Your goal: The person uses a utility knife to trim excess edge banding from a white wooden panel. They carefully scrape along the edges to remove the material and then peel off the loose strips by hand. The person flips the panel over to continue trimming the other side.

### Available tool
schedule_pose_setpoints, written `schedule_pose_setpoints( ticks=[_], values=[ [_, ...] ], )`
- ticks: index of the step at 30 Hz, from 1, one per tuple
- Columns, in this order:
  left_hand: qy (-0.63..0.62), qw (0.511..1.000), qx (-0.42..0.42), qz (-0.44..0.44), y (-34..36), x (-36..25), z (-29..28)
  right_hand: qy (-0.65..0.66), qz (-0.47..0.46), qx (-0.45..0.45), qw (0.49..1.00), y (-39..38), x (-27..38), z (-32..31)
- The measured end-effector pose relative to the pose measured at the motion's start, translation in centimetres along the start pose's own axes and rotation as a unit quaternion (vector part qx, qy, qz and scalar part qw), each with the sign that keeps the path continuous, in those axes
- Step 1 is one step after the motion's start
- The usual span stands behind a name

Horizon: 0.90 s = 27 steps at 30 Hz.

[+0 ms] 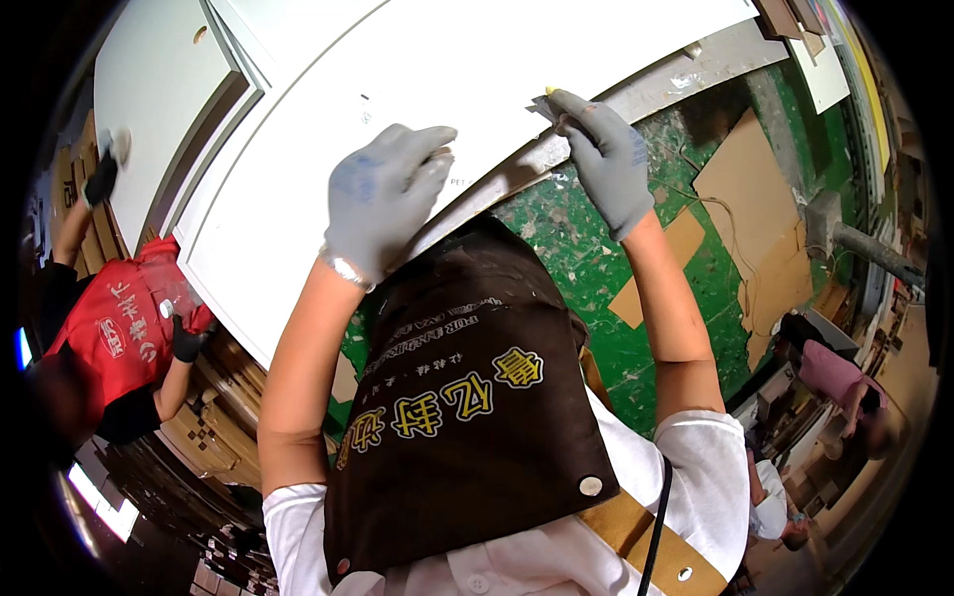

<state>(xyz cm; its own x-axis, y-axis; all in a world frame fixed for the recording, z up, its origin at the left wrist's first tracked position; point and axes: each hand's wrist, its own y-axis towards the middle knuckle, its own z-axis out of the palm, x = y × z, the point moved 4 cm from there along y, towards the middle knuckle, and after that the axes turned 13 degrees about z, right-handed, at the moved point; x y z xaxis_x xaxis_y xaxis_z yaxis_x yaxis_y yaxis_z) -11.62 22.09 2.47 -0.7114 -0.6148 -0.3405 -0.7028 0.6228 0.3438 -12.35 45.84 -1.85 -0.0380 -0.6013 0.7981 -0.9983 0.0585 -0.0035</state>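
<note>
A large white board (328,189) lies in front of me, its near edge running up to the right. Above that edge is my left hand (388,199) in a grey glove, slightly blurred, its fingers loosely bent and its thumb apart from them. No held thing shows in it. My right hand (604,159), also gloved in grey, is closed around a small dark flat piece (542,106), like a blade or scraper, near the board's edge. A small yellow spot shows at its fingertip. The piece's full shape is hidden by the fingers.
A co-worker in a red apron (124,323) stands at the left, one dark-gloved hand at another white panel (159,99). Cardboard sheets (750,199) and a thin cord lie on the green floor (542,214). A grey metal post (874,253) stands right. Other people are farther back.
</note>
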Motion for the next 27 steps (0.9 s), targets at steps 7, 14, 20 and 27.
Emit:
schedule_pose_setpoints(
  ticks=[7,14,20,27],
  values=[
    [-0.074,0.995,0.063,-0.022,3.6,-0.8,2.6,0.133,0.009,-0.063,0.989,-1.8,0.2,-1.2],
    [0.054,0.980,0.153,0.117,5.6,-1.0,4.5,0.165,0.127,-0.061,0.976,-3.6,-3.4,-2.7],
    [0.152,0.946,0.205,0.202,7.4,-2.0,5.7,0.156,0.148,-0.072,0.974,-3.6,-4.0,-1.8],
    [-0.026,0.979,0.191,0.065,5.6,-0.6,5.1,0.213,0.142,-0.059,0.965,-3.6,-3.3,-1.2]
  ],
)
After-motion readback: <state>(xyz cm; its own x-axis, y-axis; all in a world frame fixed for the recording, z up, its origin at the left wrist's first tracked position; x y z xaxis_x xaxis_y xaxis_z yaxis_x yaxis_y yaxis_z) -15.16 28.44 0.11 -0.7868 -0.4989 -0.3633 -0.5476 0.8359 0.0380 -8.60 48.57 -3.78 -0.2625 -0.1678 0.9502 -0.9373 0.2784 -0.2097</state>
